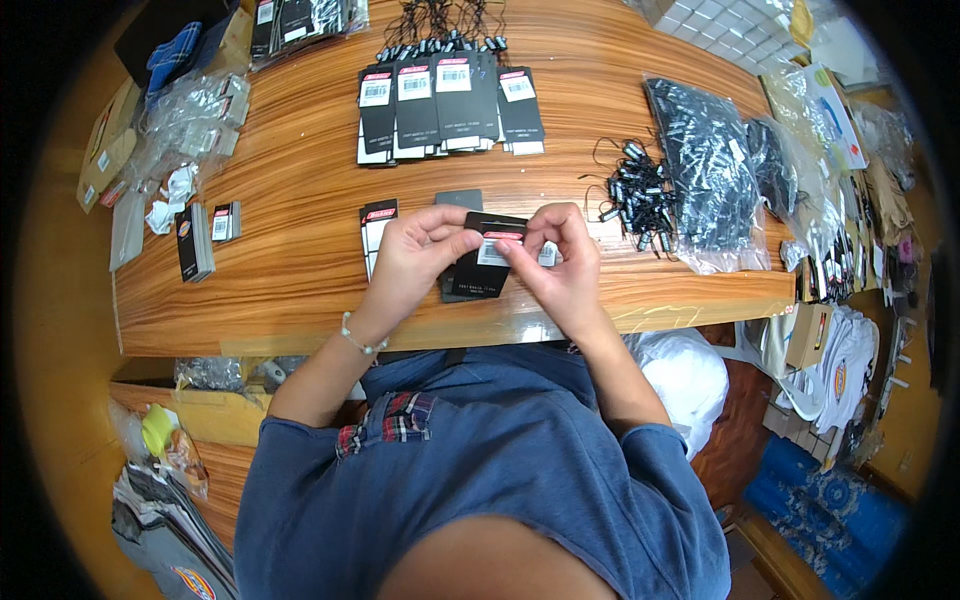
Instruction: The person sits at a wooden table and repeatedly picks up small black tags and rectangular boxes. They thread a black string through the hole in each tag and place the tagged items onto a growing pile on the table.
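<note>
Near the table's front edge I hold a black hang tag (482,283) with a white and red label in both hands. My left hand (428,248) pinches its upper left, thumb on the front. The thumb of my right hand (562,268) presses on the label, while its fingers are bent at the tag's upper right; whether they also grip something small there is hidden. Under the held tag, a dark grey card or tag (460,200) lies on the table. Just left of my left hand lie more black tags (378,214), partly covered by it.
Farther back are rows of black tags (455,100) with black cords behind them. To the right, a heap of black cords with fasteners (640,195) sits beside a filled clear bag (705,170). Small card stacks (195,245) and plastic bags (195,120) occupy the left.
</note>
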The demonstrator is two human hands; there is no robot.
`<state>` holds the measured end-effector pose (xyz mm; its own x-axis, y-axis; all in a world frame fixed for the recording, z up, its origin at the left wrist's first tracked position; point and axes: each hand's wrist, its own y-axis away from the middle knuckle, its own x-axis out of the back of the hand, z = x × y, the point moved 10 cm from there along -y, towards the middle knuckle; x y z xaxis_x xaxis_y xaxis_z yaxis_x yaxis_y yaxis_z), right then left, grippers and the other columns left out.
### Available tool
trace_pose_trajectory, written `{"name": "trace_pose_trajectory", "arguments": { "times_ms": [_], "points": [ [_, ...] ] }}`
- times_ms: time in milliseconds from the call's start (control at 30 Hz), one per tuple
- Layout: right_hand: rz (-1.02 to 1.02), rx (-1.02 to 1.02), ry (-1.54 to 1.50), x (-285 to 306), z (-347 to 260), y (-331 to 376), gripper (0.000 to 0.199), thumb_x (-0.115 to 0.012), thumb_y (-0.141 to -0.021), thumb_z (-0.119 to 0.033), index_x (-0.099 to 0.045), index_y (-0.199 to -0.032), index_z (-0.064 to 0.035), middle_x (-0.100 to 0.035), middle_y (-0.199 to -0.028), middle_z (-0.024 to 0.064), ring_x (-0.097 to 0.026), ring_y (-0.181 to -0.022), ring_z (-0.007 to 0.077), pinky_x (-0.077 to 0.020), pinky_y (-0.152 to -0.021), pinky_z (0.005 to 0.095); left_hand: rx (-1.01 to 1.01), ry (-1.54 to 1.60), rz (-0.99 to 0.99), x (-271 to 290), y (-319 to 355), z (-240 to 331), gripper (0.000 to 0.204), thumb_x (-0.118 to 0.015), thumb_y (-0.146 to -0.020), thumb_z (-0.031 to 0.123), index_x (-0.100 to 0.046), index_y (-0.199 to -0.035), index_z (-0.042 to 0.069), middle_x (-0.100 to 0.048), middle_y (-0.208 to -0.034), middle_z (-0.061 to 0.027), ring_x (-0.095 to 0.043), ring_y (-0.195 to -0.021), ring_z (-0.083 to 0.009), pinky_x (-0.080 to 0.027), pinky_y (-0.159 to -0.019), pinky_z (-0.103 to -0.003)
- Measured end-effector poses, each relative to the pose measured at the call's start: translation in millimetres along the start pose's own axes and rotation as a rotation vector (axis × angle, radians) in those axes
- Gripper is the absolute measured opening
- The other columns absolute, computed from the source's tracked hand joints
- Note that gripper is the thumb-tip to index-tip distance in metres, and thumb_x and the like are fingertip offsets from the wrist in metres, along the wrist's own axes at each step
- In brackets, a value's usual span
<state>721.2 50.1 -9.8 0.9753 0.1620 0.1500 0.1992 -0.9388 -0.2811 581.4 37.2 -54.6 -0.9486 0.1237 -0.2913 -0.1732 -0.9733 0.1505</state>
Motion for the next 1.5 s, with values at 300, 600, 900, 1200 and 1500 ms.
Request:
{"name": "trace_pose_trajectory", "arguments": {
  "times_ms": [300, 600, 900, 1200, 1500],
  "points": [
    [0.036, -0.024, 0.546, 90.3, -0.9, -43.9, 0.004, -0.059, -0.077, -0.003, -0.058, -0.081, -0.0017, -0.059, -0.07, 0.0069, -0.055, -0.065, 0.0186, -0.0434, -0.059, 0.0291, -0.713, -0.217, 0.074, -11.6, -28.4, 168.4, 0.023, -0.063, -0.079, 0.002, -0.059, -0.102, 0.0, -0.064, -0.093, -0.0076, -0.06, -0.081, -0.0105, -0.05, -0.072, -0.022],
    [-0.209, 0.024, 1.015, 78.3, 27.3, -25.1, 0.011, -0.065, -0.07, -0.007, -0.058, -0.078, -0.0072, -0.05, -0.082, 0.0073, -0.048, -0.084, 0.0253, -0.0386, -0.073, 0.0346, -0.691, -0.312, -0.07, -2.3, -73.5, 203.4, 0.029, -0.061, -0.081, 0.009, -0.055, -0.109, 0.004, -0.052, -0.112, -0.0197, -0.063, -0.081, -0.0166, -0.052, -0.071, -0.03],
    [0.155, -0.1, -0.022, 123.8, -10.1, -91.8, 0.007, -0.052, -0.088, -0.01, -0.05, -0.088, -0.0031, -0.054, -0.071, 0.0027, -0.051, -0.065, 0.01, -0.0416, -0.062, 0.0223, -0.65, -0.39, -0.287, -33.2, -59.0, 202.6, 0.016, -0.061, -0.076, -0.003, -0.065, -0.091, -0.002, -0.066, -0.084, -0.009, -0.064, -0.078, -0.0133, -0.052, -0.071, -0.023],
    [-0.017, -0.208, -0.085, 99.5, -44.9, -124.3, 0.01, -0.056, -0.085, -0.009, -0.058, -0.089, -0.0005, -0.054, -0.07, 0.0005, -0.048, -0.06, 0.0064, -0.0394, -0.056, 0.0199, -0.388, -0.268, -0.483, -56.4, -75.8, 159.6, 0.012, -0.059, -0.077, -0.003, -0.064, -0.088, -0.003, -0.06, -0.102, -0.0102, -0.061, -0.082, -0.0127, -0.051, -0.074, -0.022],
    [-0.415, -0.085, -0.254, -0.1, -84.2, -160.3, 0.012, -0.061, -0.081, -0.006, -0.056, -0.089, -0.0004, -0.052, -0.063, -0.0026, -0.04, -0.051, 0.0019, -0.0283, -0.045, 0.0153, -0.313, -0.204, -0.438, -32.7, -88.6, 164.6, 0.016, -0.065, -0.076, 0.001, -0.063, -0.091, -0.004, -0.065, -0.085, -0.0074, -0.061, -0.079, -0.0111, -0.049, -0.072, -0.022]
  ]
}}
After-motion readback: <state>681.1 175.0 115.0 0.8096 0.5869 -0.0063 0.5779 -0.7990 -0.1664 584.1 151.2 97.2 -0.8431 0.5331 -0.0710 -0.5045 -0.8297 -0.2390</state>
